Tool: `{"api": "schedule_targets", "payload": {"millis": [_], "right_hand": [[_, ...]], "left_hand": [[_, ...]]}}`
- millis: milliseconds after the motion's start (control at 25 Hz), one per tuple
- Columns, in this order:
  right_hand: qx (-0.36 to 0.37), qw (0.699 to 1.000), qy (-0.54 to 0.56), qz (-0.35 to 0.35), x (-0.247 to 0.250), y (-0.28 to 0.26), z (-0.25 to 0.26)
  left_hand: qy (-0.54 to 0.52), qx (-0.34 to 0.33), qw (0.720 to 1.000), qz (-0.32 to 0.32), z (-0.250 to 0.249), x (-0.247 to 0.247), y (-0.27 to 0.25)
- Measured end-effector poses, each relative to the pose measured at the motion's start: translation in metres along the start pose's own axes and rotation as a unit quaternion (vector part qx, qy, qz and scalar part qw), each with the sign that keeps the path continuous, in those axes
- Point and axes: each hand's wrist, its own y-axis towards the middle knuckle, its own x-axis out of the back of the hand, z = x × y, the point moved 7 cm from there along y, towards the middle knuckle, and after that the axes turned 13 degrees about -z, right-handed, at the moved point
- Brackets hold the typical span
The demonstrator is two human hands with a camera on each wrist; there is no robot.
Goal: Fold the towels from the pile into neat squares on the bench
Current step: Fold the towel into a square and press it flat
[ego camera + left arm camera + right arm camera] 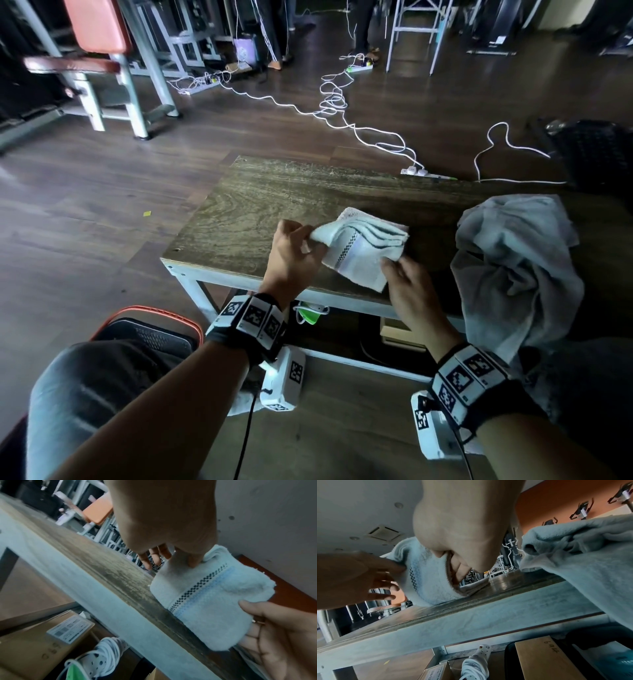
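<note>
A white towel [363, 250] with a blue stripe and black checked trim lies folded in several layers on the wooden bench [260, 205], near its front edge. My left hand [310, 240] pinches the towel's left folded end, lifting it slightly; in the left wrist view the thumb of this left hand [192, 559] presses on the towel [205, 601]. My right hand [392, 267] holds the near right corner, thumb on top and fingers beneath [254, 634]. The pile of grey towels [513, 260] lies crumpled at the bench's right end and hangs over its front edge.
White cables and a power strip [424, 173] trail over the dark wood floor behind the bench. Cardboard boxes [544, 660] and a coiled cord sit under it. A black basket with an orange rim [150, 329] stands at my left knee. Gym equipment [102, 68] stands at the far left.
</note>
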Motion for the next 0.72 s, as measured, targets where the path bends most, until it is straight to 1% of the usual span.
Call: {"api": "schedule_targets", "payload": {"millis": [40,120,200,280,360,400,480,560,720], "right_hand": [[-0.006,1.000,0.007,0.005,0.001,0.000,0.002],[-0.013,1.000,0.025,0.008,0.000,-0.001,0.004],[-0.001,1.000,0.028,-0.013,0.001,-0.004,0.007],[0.017,0.999,0.008,-0.033,-0.002,-0.003,0.004],[0.025,0.997,-0.048,-0.053,-0.005,0.001,-0.004],[0.014,0.995,-0.078,-0.057,-0.006,0.005,-0.011],[-0.027,0.991,-0.124,-0.044,-0.007,0.013,-0.021],[-0.065,0.987,-0.147,-0.032,-0.007,0.020,-0.027],[-0.088,0.980,-0.172,-0.048,-0.008,0.028,-0.034]], "left_hand": [[-0.027,0.026,0.999,0.004,0.006,0.001,-0.002],[-0.064,0.087,0.994,0.035,0.017,-0.003,-0.007],[-0.052,0.082,0.995,0.033,0.017,-0.004,-0.010],[0.012,0.062,0.998,0.005,0.020,-0.004,-0.011],[0.055,0.064,0.996,0.008,0.023,-0.009,-0.009],[0.080,0.069,0.994,0.026,0.026,-0.016,-0.007],[0.146,0.090,0.984,0.054,0.032,-0.029,-0.002],[0.201,0.121,0.969,0.071,0.040,-0.040,0.001],[0.236,0.148,0.957,0.076,0.051,-0.050,0.002]]}}
